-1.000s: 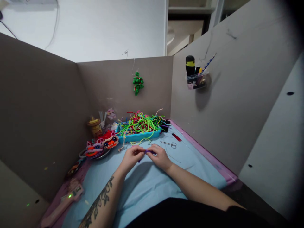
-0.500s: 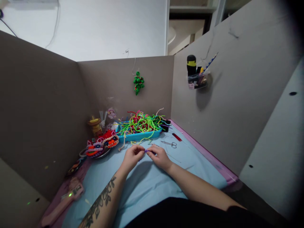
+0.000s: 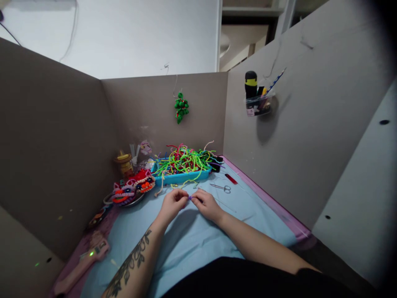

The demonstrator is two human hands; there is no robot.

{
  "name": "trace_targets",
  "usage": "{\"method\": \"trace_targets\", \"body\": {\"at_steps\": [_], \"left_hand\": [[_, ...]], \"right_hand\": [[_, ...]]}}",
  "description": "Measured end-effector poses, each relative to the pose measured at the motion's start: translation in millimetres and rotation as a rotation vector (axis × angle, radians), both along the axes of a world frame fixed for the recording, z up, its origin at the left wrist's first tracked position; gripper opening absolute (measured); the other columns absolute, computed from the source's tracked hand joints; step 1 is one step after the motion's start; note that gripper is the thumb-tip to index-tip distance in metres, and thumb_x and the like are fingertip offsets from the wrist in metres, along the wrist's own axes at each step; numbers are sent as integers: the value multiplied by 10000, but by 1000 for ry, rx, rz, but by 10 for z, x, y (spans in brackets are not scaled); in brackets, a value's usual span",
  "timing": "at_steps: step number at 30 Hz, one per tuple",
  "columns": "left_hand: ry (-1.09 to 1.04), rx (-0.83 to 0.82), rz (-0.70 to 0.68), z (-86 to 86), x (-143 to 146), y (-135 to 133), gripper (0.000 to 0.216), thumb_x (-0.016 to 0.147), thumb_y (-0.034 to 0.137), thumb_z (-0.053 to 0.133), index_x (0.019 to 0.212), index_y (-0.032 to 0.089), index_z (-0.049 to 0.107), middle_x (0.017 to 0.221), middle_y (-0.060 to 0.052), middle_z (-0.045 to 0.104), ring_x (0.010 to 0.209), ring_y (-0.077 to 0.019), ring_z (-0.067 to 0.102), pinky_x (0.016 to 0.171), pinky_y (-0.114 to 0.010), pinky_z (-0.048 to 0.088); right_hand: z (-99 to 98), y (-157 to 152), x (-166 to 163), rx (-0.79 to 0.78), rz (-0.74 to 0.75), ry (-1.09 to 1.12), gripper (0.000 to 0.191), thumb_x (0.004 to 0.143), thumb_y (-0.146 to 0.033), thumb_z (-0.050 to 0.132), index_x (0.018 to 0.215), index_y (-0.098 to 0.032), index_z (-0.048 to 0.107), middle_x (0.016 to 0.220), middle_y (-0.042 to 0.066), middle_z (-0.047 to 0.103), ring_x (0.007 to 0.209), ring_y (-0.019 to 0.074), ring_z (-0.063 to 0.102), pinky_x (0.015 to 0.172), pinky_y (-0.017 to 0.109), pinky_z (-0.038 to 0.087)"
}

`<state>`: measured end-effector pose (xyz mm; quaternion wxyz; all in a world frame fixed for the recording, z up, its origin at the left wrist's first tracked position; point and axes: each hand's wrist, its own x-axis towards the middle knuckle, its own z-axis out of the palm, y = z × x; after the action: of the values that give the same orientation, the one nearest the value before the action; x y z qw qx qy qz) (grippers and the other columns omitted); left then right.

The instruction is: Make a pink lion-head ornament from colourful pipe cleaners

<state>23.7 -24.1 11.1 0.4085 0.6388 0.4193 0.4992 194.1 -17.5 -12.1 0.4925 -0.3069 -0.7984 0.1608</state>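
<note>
A small purple pipe cleaner (image 3: 190, 198) is pinched between the fingertips of the left hand (image 3: 172, 205) and the right hand (image 3: 207, 205), held just above the light blue mat (image 3: 198, 240), near the blue tray (image 3: 181, 178) of coloured pipe cleaners (image 3: 182, 159)

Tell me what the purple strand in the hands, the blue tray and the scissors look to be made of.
Purple strand, pinched between left hand and right hand: likely a fuzzy, matte pipe cleaner, like the bent strands piled in the tray; too small to be sure.
Blue tray: probably plastic, with a smooth, even colour.
Scissors: metal by the look, thin and grey.
</note>
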Motion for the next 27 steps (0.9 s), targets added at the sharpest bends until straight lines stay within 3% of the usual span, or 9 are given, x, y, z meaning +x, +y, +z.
{"method": "trace_targets", "body": {"at_steps": [7,16,22,27], "left_hand": [[-1,1,-16,5,8,-2,177,683,247,645,806,120,638,646,-18,625,513,-91,525,483,-203,415],[175,216,11,-53,-26,26,112,723,192,600,799,157,675,735,-39,653,664,-139,582,595,-231,463],[155,181,1,-25,-9,10,171,730,289,629,831,161,679,646,-20,631,591,-135,565,539,-230,447],[121,112,-48,-8,-7,1,205,728,329,635,815,145,662,651,-15,621,567,-121,548,527,-227,429]], "right_hand": [[16,-6,-13,-35,26,-24,223,907,-274,455,761,-191,602,701,18,553,701,155,525,658,272,417],[40,2,-35,-244,64,41,333,917,-348,434,668,-177,574,554,-28,505,559,121,487,545,228,388],[23,-6,-35,-64,-32,23,180,864,-254,532,724,-183,621,694,10,572,688,145,531,651,264,421],[17,-13,-20,-10,-62,27,99,836,-208,571,858,-201,667,774,39,619,754,170,558,686,289,446]]}}
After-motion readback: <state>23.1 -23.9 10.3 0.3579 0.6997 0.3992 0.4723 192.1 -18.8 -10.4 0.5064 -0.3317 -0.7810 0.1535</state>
